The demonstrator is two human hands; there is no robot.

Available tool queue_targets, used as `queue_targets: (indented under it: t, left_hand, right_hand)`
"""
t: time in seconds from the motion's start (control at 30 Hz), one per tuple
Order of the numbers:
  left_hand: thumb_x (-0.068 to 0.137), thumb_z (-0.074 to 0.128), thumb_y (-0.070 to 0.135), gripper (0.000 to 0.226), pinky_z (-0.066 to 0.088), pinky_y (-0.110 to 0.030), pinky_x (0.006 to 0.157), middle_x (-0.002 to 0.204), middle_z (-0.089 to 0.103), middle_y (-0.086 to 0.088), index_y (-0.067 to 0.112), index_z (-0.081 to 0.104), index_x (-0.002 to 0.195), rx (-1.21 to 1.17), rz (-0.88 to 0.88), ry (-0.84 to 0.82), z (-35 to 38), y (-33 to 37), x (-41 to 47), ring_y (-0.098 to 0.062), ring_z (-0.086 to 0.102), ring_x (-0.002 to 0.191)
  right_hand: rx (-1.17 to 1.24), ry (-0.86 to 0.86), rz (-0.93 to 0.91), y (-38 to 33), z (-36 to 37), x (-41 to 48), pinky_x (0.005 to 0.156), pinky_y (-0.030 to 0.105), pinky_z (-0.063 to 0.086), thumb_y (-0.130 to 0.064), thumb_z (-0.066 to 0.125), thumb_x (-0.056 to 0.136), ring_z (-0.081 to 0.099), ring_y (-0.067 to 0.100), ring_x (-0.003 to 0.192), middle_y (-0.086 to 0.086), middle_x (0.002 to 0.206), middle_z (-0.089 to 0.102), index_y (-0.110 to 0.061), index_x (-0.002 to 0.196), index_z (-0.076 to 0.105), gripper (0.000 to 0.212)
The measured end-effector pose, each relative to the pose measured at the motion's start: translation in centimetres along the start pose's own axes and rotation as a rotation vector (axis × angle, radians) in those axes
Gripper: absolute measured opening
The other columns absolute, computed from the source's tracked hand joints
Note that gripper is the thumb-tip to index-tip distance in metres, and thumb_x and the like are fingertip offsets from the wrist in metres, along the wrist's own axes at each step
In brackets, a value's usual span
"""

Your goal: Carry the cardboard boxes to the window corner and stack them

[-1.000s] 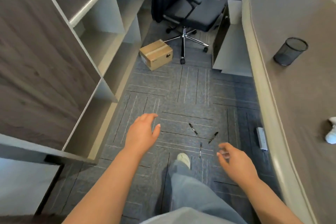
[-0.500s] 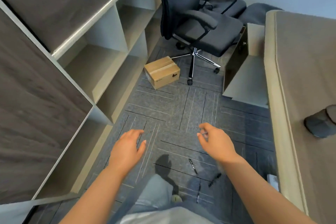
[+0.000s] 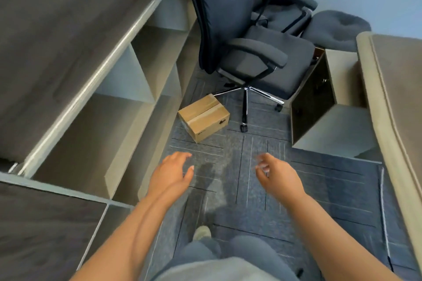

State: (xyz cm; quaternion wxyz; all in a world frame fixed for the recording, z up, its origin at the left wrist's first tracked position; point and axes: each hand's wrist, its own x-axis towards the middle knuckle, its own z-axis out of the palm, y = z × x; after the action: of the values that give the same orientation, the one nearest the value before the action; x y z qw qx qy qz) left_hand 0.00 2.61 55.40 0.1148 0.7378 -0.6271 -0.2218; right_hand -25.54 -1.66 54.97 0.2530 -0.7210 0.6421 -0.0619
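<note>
Empty, both of them: the left hand [image 3: 171, 173] is stretched forward with fingers loosely spread, and the right hand [image 3: 279, 174] is level with it, its fingers slightly curled and blurred. At 12 o'clock from the hands, apart from them, the taped cardboard box [image 3: 203, 117] sits on the grey carpet [image 3: 319, 189]. It lies just beside the office chair [image 3: 251, 57], with open shelving [image 3: 109, 109] at 9 o'clock and a desk [image 3: 397, 102] at 3 o'clock.

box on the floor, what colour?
Plain brown cardboard box, tan tape strip across the top; head view.

Office chair [image 3: 269, 59] btwn shelf unit [image 3: 127, 80] & desk [image 3: 399, 98] — grey carpet [image 3: 319, 189].
</note>
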Motion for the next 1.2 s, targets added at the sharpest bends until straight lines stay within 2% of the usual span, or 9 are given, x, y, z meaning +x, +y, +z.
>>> queue_targets:
  t: [0.17,0.33,0.47,0.67,0.77,0.93,1.2]
  left_hand:
    - [0.095,0.044,0.033,0.038,0.036,-0.030,0.097,0.136,0.047,0.005,0.023,0.044,0.132,-0.007,0.048,-0.008,-2.4,2.4,9.4,-0.014,0.040,0.126]
    - [0.094,0.047,0.031,0.038,0.040,-0.031,0.096,0.132,0.052,0.001,0.019,0.047,0.130,-0.042,0.041,-0.007,-2.0,3.4,17.8,-0.016,0.046,0.121]
    - [0.094,0.047,0.031,0.038,0.042,-0.035,0.097,0.132,0.051,0.001,0.019,0.047,0.130,-0.046,-0.046,-0.003,-1.2,3.3,24.0,-0.018,0.048,0.121]
    - [0.094,0.047,0.032,0.037,0.040,-0.030,0.096,0.130,0.053,0.001,0.019,0.048,0.129,-0.055,-0.220,-0.009,0.4,2.8,29.7,-0.017,0.048,0.120]
    - [0.094,0.047,0.032,0.038,0.038,-0.030,0.097,0.132,0.052,0.000,0.019,0.049,0.130,-0.072,-0.309,-0.014,1.9,1.5,32.1,-0.018,0.047,0.122]
    - [0.093,0.048,0.030,0.038,0.040,-0.033,0.098,0.132,0.051,-0.002,0.017,0.049,0.129,-0.094,-0.381,-0.027,6.8,-2.7,38.4,-0.021,0.046,0.122]
    - [0.093,0.049,0.028,0.043,0.039,-0.037,0.099,0.136,0.047,-0.005,0.015,0.045,0.134,-0.173,-0.487,-0.040,20.1,-12.6,48.6,-0.023,0.042,0.125]
  right_hand:
    - [0.031,-0.022,0.129,1.0,-1.1,5.4,0.077,0.033,0.053,-0.032,0.050,0.093,0.064,0.015,0.096,-0.005,0.109,0.066,-0.020,0.122,0.053,0.032]
    - [0.044,-0.055,0.176,3.1,-1.9,12.8,0.076,0.034,0.054,-0.032,0.053,0.092,0.065,0.013,0.093,-0.005,0.106,0.068,-0.020,0.119,0.054,0.029]
    - [-0.002,-0.131,0.097,3.9,-2.8,21.6,0.077,0.032,0.053,-0.033,0.051,0.092,0.064,0.014,0.095,-0.005,0.108,0.067,-0.018,0.123,0.052,0.033]
    - [-0.117,-0.232,-0.106,1.8,-5.4,35.1,0.080,0.032,0.051,-0.032,0.048,0.094,0.063,0.018,0.100,-0.004,0.111,0.066,-0.021,0.125,0.051,0.033]
    - [-0.136,-0.280,-0.145,0.7,-4.9,40.3,0.081,0.032,0.049,-0.032,0.047,0.094,0.062,0.019,0.103,-0.004,0.114,0.065,-0.021,0.126,0.051,0.034]
    - [-0.133,-0.326,-0.138,1.6,0.3,48.1,0.078,0.035,0.052,-0.028,0.050,0.093,0.064,0.021,0.097,-0.003,0.105,0.069,-0.017,0.124,0.053,0.034]
    - [-0.105,-0.347,-0.126,6.1,16.1,58.9,0.075,0.041,0.054,-0.021,0.052,0.090,0.064,0.028,0.096,0.004,0.106,0.069,-0.011,0.118,0.054,0.029]
